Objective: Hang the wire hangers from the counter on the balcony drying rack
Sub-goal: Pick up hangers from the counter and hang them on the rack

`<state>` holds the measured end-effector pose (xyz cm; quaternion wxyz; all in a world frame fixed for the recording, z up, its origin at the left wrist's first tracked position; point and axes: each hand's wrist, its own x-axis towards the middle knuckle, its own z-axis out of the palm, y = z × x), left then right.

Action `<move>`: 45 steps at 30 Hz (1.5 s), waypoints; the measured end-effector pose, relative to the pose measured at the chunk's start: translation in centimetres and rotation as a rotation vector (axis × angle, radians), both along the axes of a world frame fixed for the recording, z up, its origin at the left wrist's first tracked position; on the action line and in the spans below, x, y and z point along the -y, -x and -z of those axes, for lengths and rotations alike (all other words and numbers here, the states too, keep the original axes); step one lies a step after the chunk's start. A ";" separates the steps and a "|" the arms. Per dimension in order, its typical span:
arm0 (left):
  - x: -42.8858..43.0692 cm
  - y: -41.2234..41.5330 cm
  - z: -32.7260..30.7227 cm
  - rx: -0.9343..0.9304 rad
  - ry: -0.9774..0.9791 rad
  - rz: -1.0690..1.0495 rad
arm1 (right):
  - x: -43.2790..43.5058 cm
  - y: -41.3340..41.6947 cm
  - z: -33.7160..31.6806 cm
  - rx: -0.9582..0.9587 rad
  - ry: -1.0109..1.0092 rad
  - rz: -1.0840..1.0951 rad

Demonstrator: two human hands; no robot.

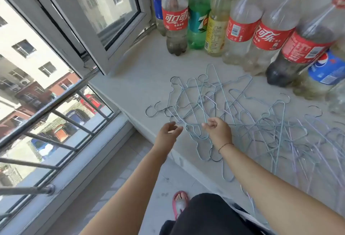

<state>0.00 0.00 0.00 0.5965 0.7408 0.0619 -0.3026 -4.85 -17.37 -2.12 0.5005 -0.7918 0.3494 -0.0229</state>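
- Balcony ledge is my desk point(141, 78), pale stone beside the open window point(104, 10). A row of plastic bottles point(240, 29) stands along the back wall.
- The wire hangers point(224, 115) lie in one tangled heap on the desk, hooks and shoulders interlocked, and a few overhang the front edge.
- My left hand point(169, 132) hovers at the heap's near left side, fingers loosely curled, thumb apart, holding nothing.
- My right hand point(218, 130) is over the heap, fingers curled close to a wire. I can't tell if it pinches it.
- Step, as I judge it: freeing hangers from the pile. The task looks barely begun, and the drying rack is not in view.
- To do it well: take a top hanger by its hook, lift slowly, and steady the pile with the other hand so neighbours don't drag off the edge.
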 end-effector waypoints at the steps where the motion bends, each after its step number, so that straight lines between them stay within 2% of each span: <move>1: 0.5 -0.5 -0.1 -0.001 0.003 -0.004 | 0.0 0.0 0.1 0.007 -0.006 0.015; 9: 2.5 -3.9 0.9 -0.043 0.001 -0.040 | -0.3 0.1 0.8 0.079 -0.027 0.086; 13: 3.0 -4.9 1.1 -0.075 0.061 -0.066 | -0.5 0.2 1.1 0.086 -0.060 0.103; 18: 3.5 -6.6 0.6 -0.329 0.217 -0.270 | -0.3 0.3 0.9 0.089 -0.087 0.102; 20: 3.7 -7.1 0.3 -0.370 0.252 -0.278 | 0.1 0.4 0.6 0.113 -0.092 0.117; 27: 5.1 -7.6 -1.7 -0.266 0.376 -0.153 | 4.5 2.5 -1.1 0.167 -0.016 0.245; 34: 5.2 -7.6 -3.6 -0.201 0.358 -0.137 | 8.1 7.0 -1.1 0.183 -0.036 0.369; 41: 4.7 -5.2 -4.9 -0.142 0.380 -0.148 | 10.6 11.1 -1.0 0.151 -0.052 0.356; 45: 4.3 -2.6 -5.0 -0.122 0.372 -0.182 | 10.5 12.4 -1.0 0.088 -0.056 0.260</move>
